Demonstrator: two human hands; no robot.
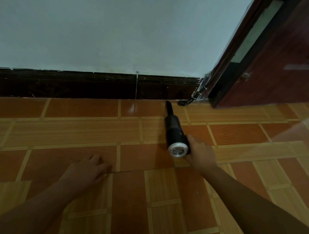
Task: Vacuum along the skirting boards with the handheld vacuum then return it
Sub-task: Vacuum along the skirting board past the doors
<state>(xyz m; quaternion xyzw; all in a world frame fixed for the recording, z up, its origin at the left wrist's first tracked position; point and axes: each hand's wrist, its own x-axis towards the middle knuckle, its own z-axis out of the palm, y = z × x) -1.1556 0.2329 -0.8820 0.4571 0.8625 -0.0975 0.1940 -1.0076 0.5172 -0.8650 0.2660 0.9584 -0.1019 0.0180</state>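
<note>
Two hands: both in view, bare forearms coming in from the bottom edge.
Right hand (200, 151): clamped on the rear of the handheld vacuum (175, 132), fingers curled over its right side beside the end cap.
Left hand (86, 170): fingers fairly straight and slightly apart, palm down on the floor (242, 136), gripping nothing.
Hand spacing: left hand is well apart from the vacuum, to its left and nearer the camera.
Vacuum: black cylindrical body, low over the tiles and pointing away toward the wall (102, 27). Cannot tell whether the body touches the floor.
Nozzle (168, 108): narrow black taper with its tip at the foot of the skirting board (77, 85), at the floor joint. Actual contact cannot be told.
End cap (177, 150): silver with a round grille, facing the camera.
Skirting board: dark brown strip along the wall base, with a vertical joint left of the nozzle tip and pale flecks on the top edge.
Wall: plain pale blue-grey.
Floor: glossy orange-brown tiles with lighter wood-look strips.
Door (287, 63): dark red, on the right, standing at an angle to the wall.
Metal fitting (186, 101): small and dark, on the floor at the corner, just right of the nozzle tip. Type unclear.
</note>
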